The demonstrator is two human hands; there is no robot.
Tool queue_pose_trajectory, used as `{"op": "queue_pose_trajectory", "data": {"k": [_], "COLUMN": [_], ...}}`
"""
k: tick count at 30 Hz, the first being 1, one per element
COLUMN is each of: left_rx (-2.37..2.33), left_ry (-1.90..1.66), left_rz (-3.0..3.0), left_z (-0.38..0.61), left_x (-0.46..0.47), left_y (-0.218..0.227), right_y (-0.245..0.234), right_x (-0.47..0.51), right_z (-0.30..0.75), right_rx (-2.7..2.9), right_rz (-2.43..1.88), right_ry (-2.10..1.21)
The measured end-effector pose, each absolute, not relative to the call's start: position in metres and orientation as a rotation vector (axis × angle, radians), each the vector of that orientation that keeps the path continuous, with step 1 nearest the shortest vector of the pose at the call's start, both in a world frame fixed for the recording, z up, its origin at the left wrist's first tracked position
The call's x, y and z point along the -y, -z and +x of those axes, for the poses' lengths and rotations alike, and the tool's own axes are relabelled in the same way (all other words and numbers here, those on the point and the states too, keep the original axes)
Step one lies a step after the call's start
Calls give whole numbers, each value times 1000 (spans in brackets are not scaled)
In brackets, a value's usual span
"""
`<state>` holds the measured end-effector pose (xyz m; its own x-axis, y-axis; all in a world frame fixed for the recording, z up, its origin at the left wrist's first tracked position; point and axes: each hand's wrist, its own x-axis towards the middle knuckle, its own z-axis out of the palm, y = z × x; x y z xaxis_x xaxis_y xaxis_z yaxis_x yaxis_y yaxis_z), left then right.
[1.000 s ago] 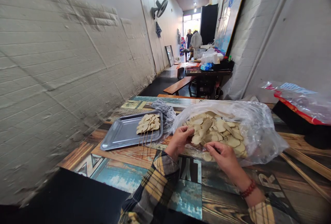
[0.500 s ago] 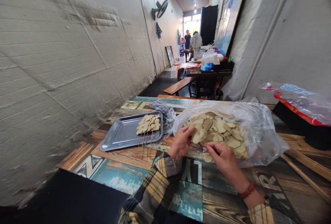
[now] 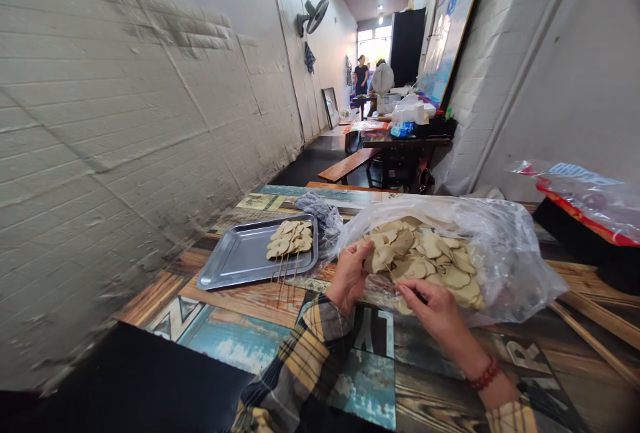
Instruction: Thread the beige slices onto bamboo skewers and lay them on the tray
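Slices: pale and thin, they lay heaped in the mouth of a clear plastic bag, at two o'clock from our hands.
Left hand: we had thumb and fingers pinched together on the edge of a held slice, at the bag's nine o'clock side.
Right hand: our thumb and forefinger were closed on a thin skewer, which pointed toward eleven o'clock and met the held slice; we could not tell how deep it went.
Metal tray: at nine o'clock from our hands, it bore skewered slices at its three o'clock end, their stick ends crossing the rim toward six.
Crumpled grey plastic: it sat at eleven o'clock, between tray and bag.
Wooden sticks: these lay at four o'clock on our patchwork table.
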<state>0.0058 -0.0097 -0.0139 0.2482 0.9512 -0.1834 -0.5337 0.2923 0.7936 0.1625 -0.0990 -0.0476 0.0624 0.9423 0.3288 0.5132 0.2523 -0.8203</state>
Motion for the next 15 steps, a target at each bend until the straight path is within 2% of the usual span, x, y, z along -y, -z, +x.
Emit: {"op": "queue_pose_trajectory", "data": {"k": [9, 15], "left_rx": [-756, -780], "left_ry": [-1142, -1146], "left_rz": [728, 724], "left_z": [9, 12], "left_x": [15, 16], "left_y": [11, 15], "right_y": [55, 53], "right_x": [101, 100], "right_z": [157, 157], "right_rx": [1581, 1573], "right_rz": [-1372, -1369], "right_ry": [-416, -449]}}
